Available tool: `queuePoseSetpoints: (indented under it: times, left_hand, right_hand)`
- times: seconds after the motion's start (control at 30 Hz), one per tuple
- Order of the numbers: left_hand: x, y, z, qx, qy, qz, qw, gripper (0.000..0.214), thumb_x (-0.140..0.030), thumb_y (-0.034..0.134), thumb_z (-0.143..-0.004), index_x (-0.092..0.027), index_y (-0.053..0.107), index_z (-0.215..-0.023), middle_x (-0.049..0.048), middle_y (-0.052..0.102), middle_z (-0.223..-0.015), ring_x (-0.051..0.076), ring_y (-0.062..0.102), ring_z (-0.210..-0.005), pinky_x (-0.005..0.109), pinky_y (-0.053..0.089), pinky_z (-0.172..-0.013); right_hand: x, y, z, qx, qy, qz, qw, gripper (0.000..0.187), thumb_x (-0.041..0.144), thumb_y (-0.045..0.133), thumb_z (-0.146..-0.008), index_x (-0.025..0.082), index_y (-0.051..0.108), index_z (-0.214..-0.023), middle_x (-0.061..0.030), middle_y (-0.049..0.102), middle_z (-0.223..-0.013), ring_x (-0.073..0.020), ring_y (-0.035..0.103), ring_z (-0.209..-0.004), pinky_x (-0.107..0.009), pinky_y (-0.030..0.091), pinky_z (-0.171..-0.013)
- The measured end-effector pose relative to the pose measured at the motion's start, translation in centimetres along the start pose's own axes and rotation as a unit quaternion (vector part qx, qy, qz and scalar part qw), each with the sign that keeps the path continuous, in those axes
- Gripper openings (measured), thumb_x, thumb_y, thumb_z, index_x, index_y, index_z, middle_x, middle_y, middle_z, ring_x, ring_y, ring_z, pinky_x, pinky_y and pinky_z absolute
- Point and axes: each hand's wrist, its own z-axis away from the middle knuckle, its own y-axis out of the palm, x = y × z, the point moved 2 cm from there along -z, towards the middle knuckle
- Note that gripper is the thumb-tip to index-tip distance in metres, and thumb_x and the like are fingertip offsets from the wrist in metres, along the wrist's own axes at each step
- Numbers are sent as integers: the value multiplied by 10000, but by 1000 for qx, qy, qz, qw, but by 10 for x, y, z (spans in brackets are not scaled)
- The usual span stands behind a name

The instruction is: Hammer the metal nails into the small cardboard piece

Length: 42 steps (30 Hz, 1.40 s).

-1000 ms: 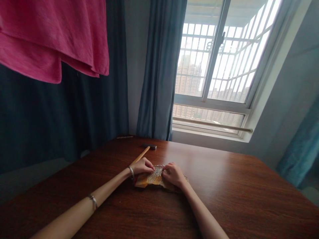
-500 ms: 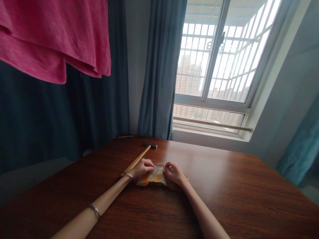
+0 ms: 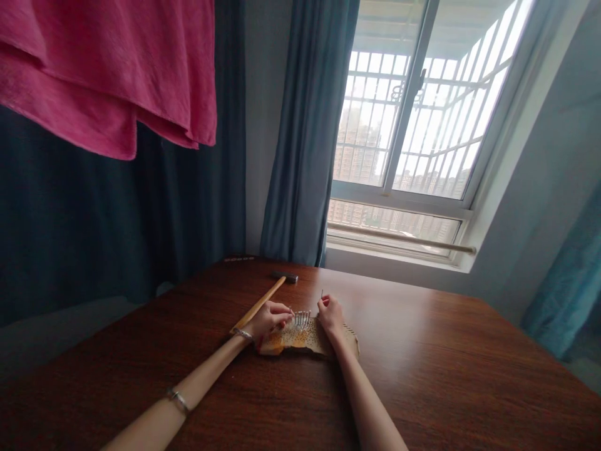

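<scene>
A pale, uneven board (image 3: 300, 338) with orange patches and many dark dots lies on the table. Several nails (image 3: 302, 318) stand in a row along its far side, and more line its right edge. At the left end of that row, my left hand (image 3: 268, 318) pinches what looks like a nail between thumb and fingers, its tip just showing. My right hand (image 3: 331, 313) is closed in a pinch above the board's far right part, with a thin nail (image 3: 322, 293) sticking up from the fingertips.
A hammer (image 3: 263, 302) with a wooden handle and dark head lies beyond my left hand, its handle reaching close to my wrist. The brown table (image 3: 446, 363) spreads around the board. Behind it are curtains (image 3: 305, 156), a barred window and a hanging pink towel (image 3: 117, 81).
My right hand has lifted up and away from the nail row, and a nail now shows upright in its fingers. The left hand stays near the row's left end. The view shifted slightly.
</scene>
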Motion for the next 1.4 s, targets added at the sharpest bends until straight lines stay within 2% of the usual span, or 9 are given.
queuePoseSetpoints:
  times: [0.2,0.37,0.47,0.7,0.87,1.03,1.2,1.3,1.4]
  left_hand:
    - [13,1,-11,-79,-18,12,997,417,-485,515,-712,-116,654,-848,28,615,-608,92,473,-448,190,310,-400]
    - [18,-7,-32,-156,34,-81,984,288,-376,533,-721,-131,676,-770,78,670,-790,179,594,-720,251,433,-657]
    - [21,-10,-44,-135,45,-165,976,224,-299,531,-733,-145,690,-761,82,675,-825,202,599,-811,269,411,-760]
    - [29,-9,-52,-104,26,-252,962,176,-234,554,-723,-157,704,-770,56,664,-819,204,591,-832,270,386,-776]
    - [31,-7,-50,-101,33,-271,957,204,-244,531,-744,-167,704,-821,64,652,-845,199,583,-837,272,389,-780]
    - [28,-8,-45,-101,59,-265,957,226,-220,520,-751,-163,680,-901,74,636,-872,184,569,-846,265,392,-788]
    - [14,-8,-34,-136,92,-222,961,218,-246,499,-764,-133,672,-831,82,631,-840,175,567,-801,269,401,-761]
    - [1,-4,-26,-88,89,-182,975,224,-290,503,-750,-136,667,-759,58,639,-763,163,564,-726,255,413,-690]
    - [-10,-2,-20,17,69,-141,987,226,-309,531,-709,-152,677,-782,34,650,-731,156,562,-698,235,417,-640]
  right_hand:
    - [10,3,10,31,-72,33,996,196,233,483,-770,198,671,-733,-57,662,-773,-144,562,-706,-214,358,-627]
    - [8,5,7,48,-88,47,994,199,204,500,-767,202,698,-747,-63,649,-780,-141,545,-688,-217,365,-639]
    - [6,7,5,51,-87,49,994,202,208,507,-768,209,709,-762,-73,644,-792,-148,546,-690,-224,376,-649]
    - [8,5,3,52,-91,43,994,204,267,535,-757,201,724,-724,-87,638,-768,-157,541,-658,-236,378,-615]
    - [9,3,3,58,-91,25,994,206,251,532,-734,212,715,-647,-75,633,-742,-162,537,-689,-244,378,-666]
    - [6,6,-1,83,-78,-35,993,278,181,522,-673,194,698,-888,-55,656,-763,-156,556,-676,-240,402,-648]
    - [3,4,-2,137,-83,-111,981,243,168,471,-673,161,702,-749,-16,644,-646,-127,541,-608,-202,397,-572]
    - [3,-3,-1,193,-92,-150,965,209,188,495,-663,150,696,-704,2,624,-599,-116,527,-582,-189,380,-538]
    - [3,-11,0,261,-98,-181,943,186,231,532,-655,152,697,-690,15,620,-574,-112,525,-568,-190,378,-531]
